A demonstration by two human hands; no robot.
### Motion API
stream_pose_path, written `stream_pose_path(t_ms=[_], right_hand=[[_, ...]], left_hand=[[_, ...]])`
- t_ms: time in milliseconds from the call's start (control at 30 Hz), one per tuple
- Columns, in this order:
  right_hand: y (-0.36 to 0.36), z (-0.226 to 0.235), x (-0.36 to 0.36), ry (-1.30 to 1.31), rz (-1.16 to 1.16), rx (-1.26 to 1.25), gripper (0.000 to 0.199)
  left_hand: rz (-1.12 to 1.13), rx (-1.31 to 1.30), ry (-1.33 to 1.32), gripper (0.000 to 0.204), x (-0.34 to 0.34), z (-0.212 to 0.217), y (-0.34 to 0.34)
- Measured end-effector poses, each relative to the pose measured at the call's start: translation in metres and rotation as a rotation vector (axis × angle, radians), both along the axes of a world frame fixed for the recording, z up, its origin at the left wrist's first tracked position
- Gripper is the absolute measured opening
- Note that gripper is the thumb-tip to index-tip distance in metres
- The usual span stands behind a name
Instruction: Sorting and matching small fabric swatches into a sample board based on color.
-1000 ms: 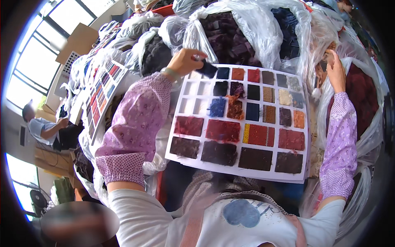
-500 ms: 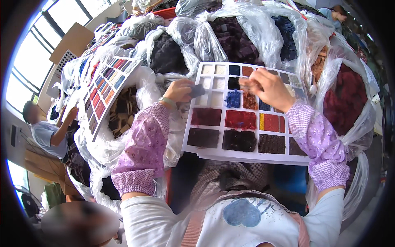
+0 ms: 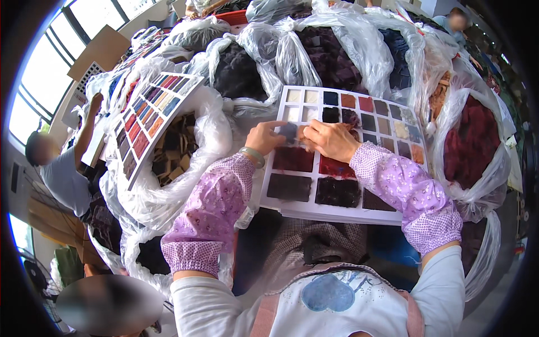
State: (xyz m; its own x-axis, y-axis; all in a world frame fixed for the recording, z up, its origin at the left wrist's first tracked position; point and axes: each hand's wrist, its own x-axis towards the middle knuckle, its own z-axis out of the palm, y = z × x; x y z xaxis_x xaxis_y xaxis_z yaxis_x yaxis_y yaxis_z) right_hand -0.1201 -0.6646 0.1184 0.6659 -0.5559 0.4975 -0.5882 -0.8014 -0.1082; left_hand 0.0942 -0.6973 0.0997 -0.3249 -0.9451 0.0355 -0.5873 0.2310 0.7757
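Note:
A white sample board [image 3: 287, 209] with rows of fabric swatches in cream, navy, red, grey and dark brown lies in front of me on a stack of similar white sheets. My left hand [image 3: 263, 140] is closed on the edge of a small grey-blue fabric swatch [image 3: 287, 133], over the board's left half. My right hand [image 3: 333, 140] is pinched just right of that swatch, above the middle rows. Its fingertips are close together, and what they hold, if anything, is hidden. Below the hands are a dark red swatch [image 3: 293, 159] and a black furry swatch [image 3: 337, 192].
Clear plastic bags full of fabric pieces surround the board: black [image 3: 240, 72], purple-brown [image 3: 325, 56], dark red [image 3: 471, 140] and tan [image 3: 175, 149]. A second swatch board [image 3: 147, 118] leans at the left. One person [image 3: 64, 174] works at far left, another [image 3: 451, 25] at back right.
My left hand has moved right with the grey-blue swatch. My right hand has come left and down beside it. The board sits slightly further right. The person at left has raised an arm.

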Motion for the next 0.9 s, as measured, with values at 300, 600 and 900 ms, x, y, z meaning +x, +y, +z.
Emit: stream_pose_path(t_ms=[300,600,900], right_hand=[[-0.007,-0.012,-0.004,0.049,-0.029,-0.075,0.005],[-0.011,-0.015,-0.005,0.052,-0.058,0.093,0.006],[-0.033,0.004,0.008,0.287,-0.054,0.31,0.01]], left_hand=[[0.046,-0.486,-0.206,0.031,-0.01,-0.011,0.005],[-0.046,-0.279,-0.233,0.016,-0.011,-0.014,-0.016],[-0.352,-0.214,-0.487,0.02,-0.01,0.024,-0.036]])
